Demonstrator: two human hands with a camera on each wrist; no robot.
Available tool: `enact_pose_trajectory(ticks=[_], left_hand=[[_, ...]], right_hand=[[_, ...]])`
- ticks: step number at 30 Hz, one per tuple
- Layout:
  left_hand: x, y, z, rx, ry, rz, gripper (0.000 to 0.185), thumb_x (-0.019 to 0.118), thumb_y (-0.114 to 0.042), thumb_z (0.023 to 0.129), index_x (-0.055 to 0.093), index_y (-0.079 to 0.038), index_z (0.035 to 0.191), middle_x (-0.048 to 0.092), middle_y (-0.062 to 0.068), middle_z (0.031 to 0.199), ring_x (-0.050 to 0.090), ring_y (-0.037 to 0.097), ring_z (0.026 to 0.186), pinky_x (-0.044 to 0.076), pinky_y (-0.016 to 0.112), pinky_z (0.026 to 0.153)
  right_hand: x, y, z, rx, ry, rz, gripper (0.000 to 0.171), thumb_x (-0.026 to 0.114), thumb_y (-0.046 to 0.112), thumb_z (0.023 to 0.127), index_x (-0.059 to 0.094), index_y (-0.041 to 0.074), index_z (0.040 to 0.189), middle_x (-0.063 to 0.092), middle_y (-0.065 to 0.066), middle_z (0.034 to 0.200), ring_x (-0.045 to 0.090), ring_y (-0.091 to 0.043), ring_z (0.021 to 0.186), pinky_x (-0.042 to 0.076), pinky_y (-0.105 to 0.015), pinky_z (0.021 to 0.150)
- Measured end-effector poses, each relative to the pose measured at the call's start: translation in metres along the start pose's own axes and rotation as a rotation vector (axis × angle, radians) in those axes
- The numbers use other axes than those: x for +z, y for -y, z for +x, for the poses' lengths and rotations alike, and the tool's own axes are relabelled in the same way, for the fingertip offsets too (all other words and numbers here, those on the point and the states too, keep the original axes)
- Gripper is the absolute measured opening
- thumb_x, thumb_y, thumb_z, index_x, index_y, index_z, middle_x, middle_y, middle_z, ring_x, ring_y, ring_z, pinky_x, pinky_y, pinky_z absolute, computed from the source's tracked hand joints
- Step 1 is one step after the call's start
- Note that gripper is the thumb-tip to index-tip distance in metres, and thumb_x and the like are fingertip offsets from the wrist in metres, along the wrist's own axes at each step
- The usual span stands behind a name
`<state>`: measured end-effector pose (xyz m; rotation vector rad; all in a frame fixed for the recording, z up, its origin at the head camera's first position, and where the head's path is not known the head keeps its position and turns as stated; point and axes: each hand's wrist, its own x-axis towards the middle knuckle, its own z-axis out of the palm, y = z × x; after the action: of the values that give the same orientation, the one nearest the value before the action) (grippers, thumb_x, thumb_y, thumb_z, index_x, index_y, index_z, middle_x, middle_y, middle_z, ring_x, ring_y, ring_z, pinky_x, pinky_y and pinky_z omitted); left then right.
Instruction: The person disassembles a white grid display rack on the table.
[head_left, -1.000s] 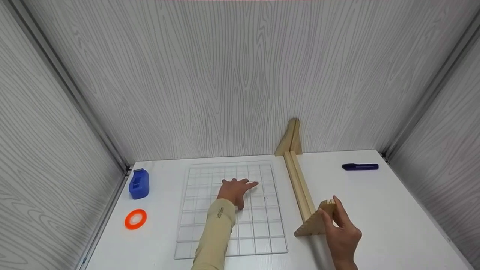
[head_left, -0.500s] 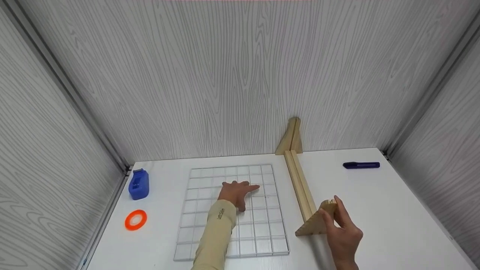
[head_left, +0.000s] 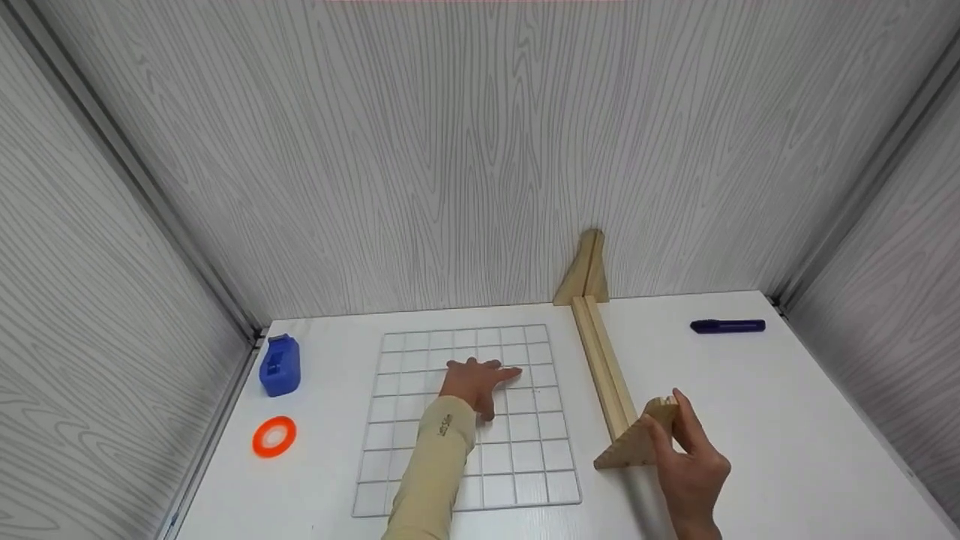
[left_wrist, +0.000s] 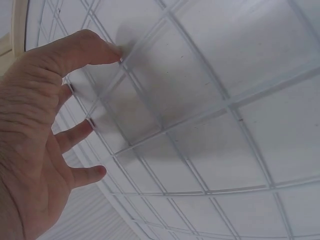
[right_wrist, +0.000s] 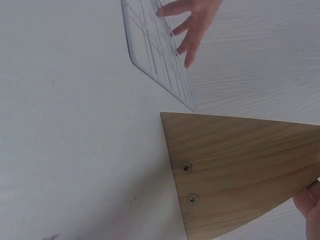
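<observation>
My left hand rests spread over the middle of a white wire grid panel lying on the table. In the left wrist view its fingertips touch the wires, curling round none of them. To the right, a wooden stand runs front to back, with twin rails joining two flared end pieces. My right hand pinches the top of the near end piece between thumb and fingers. Two screw heads show on that piece in the right wrist view. The far end piece stands by the back wall.
A blue tape dispenser stands at the table's left, with an orange tape roll in front of it. A dark blue cutter-like tool lies at the back right. Grey wood-grain panels enclose the back and sides.
The grid panel has settled lower: its doubled wires and shadows now nearly coincide on the table. My left hand stays on it, and my right hand keeps its pinch on the wooden stand.
</observation>
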<state>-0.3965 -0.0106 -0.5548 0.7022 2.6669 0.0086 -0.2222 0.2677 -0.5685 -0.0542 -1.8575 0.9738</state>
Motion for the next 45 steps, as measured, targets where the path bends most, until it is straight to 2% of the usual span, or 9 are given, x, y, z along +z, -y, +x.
enact_pose_trajectory(ticks=[11, 17, 21, 26, 33, 36, 40, 43, 45], left_hand=[[0.003, 0.004, -0.004, -0.016, 0.004, 0.01, 0.098, 0.086, -0.023, 0.079, 0.031, -0.047, 0.156, 0.033, -0.004, 0.166, 0.034, 0.036, 0.152, 0.027, 0.071, 0.117], [0.007, 0.013, -0.009, -0.047, -0.028, 0.05, 0.088, 0.077, -0.046, 0.085, 0.026, -0.048, 0.158, 0.03, -0.004, 0.168, 0.033, 0.035, 0.152, 0.027, 0.071, 0.117], [0.002, 0.023, -0.01, -0.059, -0.101, 0.047, 0.086, 0.068, -0.059, 0.088, 0.021, -0.048, 0.159, 0.024, -0.004, 0.17, 0.026, 0.036, 0.155, 0.024, 0.07, 0.119], [-0.023, 0.034, -0.01, -0.094, -0.22, 0.077, 0.093, 0.057, -0.076, 0.086, 0.012, -0.047, 0.161, 0.015, -0.001, 0.172, 0.016, 0.038, 0.158, 0.015, 0.071, 0.121], [-0.077, 0.044, -0.011, -0.256, -0.39, 0.116, 0.097, 0.043, -0.088, 0.082, 0.009, -0.044, 0.162, 0.011, 0.002, 0.173, 0.012, 0.04, 0.158, 0.013, 0.072, 0.121], [-0.097, 0.047, -0.012, -0.313, -0.418, 0.113, 0.097, 0.041, -0.089, 0.083, 0.006, -0.045, 0.162, 0.01, 0.002, 0.173, 0.011, 0.04, 0.158, 0.012, 0.073, 0.12], [-0.111, 0.048, -0.016, -0.349, -0.414, 0.122, 0.098, 0.037, -0.091, 0.082, 0.002, -0.046, 0.161, 0.007, 0.003, 0.173, 0.009, 0.042, 0.158, 0.01, 0.075, 0.119], [-0.118, 0.049, -0.019, -0.359, -0.407, 0.124, 0.097, 0.035, -0.091, 0.083, 0.0, -0.046, 0.161, 0.004, 0.004, 0.173, 0.006, 0.043, 0.158, 0.009, 0.075, 0.119], [-0.12, 0.05, -0.022, -0.368, -0.408, 0.129, 0.096, 0.035, -0.09, 0.084, 0.001, -0.045, 0.161, 0.003, 0.004, 0.173, 0.005, 0.043, 0.158, 0.009, 0.076, 0.119]], right_hand=[[0.004, 0.001, 0.001, 0.01, -0.008, 0.015, 0.068, 0.087, -0.015, 0.065, 0.069, 0.003, 0.128, 0.071, -0.025, 0.112, 0.063, 0.014, 0.104, 0.052, -0.008, 0.079], [0.011, -0.003, -0.001, 0.018, -0.003, 0.023, 0.068, 0.085, -0.019, 0.063, 0.069, -0.001, 0.127, 0.071, -0.028, 0.111, 0.062, 0.016, 0.103, 0.052, -0.007, 0.078], [0.014, -0.005, 0.0, 0.018, 0.004, 0.03, 0.068, 0.085, -0.019, 0.063, 0.069, -0.003, 0.126, 0.071, -0.029, 0.11, 0.061, 0.016, 0.103, 0.052, -0.008, 0.078], [0.014, -0.009, 0.005, 0.071, 0.023, 0.023, 0.064, 0.085, -0.012, 0.07, 0.069, 0.002, 0.13, 0.071, -0.026, 0.113, 0.061, 0.017, 0.102, 0.052, -0.008, 0.078], [0.013, -0.017, 0.009, 0.135, 0.054, 0.011, 0.062, 0.083, -0.005, 0.078, 0.066, 0.009, 0.135, 0.068, -0.025, 0.118, 0.059, 0.02, 0.104, 0.053, -0.008, 0.079], [0.017, -0.023, 0.012, 0.124, 0.058, -0.006, 0.062, 0.084, -0.004, 0.077, 0.066, 0.011, 0.135, 0.069, -0.025, 0.117, 0.058, 0.021, 0.103, 0.053, -0.007, 0.078], [0.016, -0.026, 0.014, 0.09, 0.071, -0.081, 0.063, 0.086, -0.001, 0.076, 0.067, 0.014, 0.135, 0.072, -0.024, 0.111, 0.057, 0.019, 0.098, 0.049, -0.002, 0.075], [0.011, -0.026, 0.02, 0.05, 0.137, -0.191, 0.064, 0.088, 0.008, 0.076, 0.066, 0.016, 0.136, 0.075, -0.023, 0.107, 0.058, 0.018, 0.067, 0.041, 0.002, 0.057], [0.008, -0.026, 0.027, 0.048, 0.207, -0.252, 0.068, 0.089, 0.015, 0.077, 0.063, 0.018, 0.14, 0.075, -0.021, 0.11, 0.041, 0.015, 0.047, 0.032, -0.005, 0.045]])
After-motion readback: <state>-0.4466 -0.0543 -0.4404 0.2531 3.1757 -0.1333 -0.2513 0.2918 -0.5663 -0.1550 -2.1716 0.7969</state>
